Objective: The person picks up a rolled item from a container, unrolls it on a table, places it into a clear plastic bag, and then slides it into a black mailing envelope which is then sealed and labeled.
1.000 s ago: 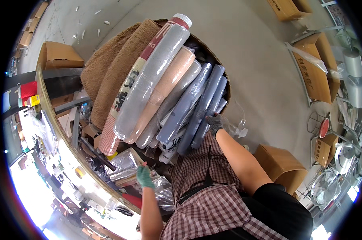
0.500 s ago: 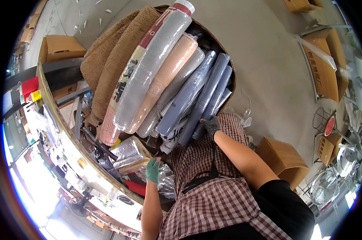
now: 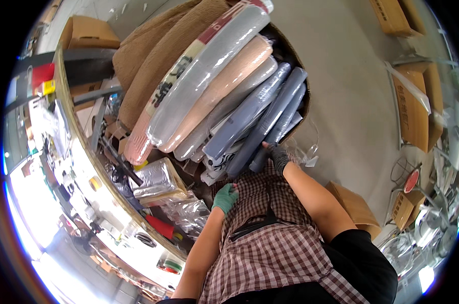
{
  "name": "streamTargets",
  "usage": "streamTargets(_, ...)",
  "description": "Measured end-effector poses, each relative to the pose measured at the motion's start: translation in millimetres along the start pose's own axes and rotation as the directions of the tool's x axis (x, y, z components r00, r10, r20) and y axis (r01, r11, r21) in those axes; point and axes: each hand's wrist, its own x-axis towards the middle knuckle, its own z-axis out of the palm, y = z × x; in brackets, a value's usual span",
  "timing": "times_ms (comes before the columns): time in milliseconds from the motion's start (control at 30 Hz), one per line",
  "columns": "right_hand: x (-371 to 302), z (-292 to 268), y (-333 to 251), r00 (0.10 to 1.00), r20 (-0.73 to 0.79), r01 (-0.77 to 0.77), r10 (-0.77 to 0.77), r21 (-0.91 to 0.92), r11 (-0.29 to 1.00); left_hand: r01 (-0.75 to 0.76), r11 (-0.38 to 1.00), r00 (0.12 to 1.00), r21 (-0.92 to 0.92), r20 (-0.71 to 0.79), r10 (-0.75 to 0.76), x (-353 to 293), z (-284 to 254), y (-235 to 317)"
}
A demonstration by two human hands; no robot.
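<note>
Slim blue wrapped rolls (image 3: 268,121) lean in a large carton (image 3: 307,101), their lower ends just beside the gloved right grip (image 3: 279,158); the green-gloved left grip (image 3: 225,197) sits apart, before the checked apron (image 3: 275,253). At this scale, I cannot tell whether either is spread or pinching. A cluttered white tabletop (image 3: 62,83) curves leftward; grey floor (image 3: 351,91) spreads right.

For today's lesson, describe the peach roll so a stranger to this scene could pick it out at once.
Start at the big brown-rimmed container in the upper middle, holding slanting plastic-wrapped rolls. Find the thick pale grey roll there; the peach roll lies just to its right. Its plain pinkish-orange surface sets it apart from that roll and from the slimmer grey roll beyond.
</note>
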Motion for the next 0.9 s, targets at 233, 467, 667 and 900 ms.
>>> streamTargets(233,28,-9,-18,0.972,0.193,0.01,-0.133,0.535,0.845,0.1,0.88,0.981,-0.465,-0.104,-0.166,-14,23,-53)
streamTargets(467,15,-6,-28,0.96,0.252,0.0,-0.122,0.436,0.9,0.092,0.755,0.949,-0.649,-0.173,-0.264,-57,56,-76)
streamTargets(667,-56,-50,-23,0.946,0.304,0.061,-0.114,0.181,0.982,0.17,0.804,0.936,-0.569,-0.163,-0.312,-115,98,-91)
streamTargets(900,-137,-22,-40,0.937,0.252,0.239,-0.241,0.039,0.97,-0.266,0.681,0.872,-0.682,-0.471,-0.132,-155,108,-118)
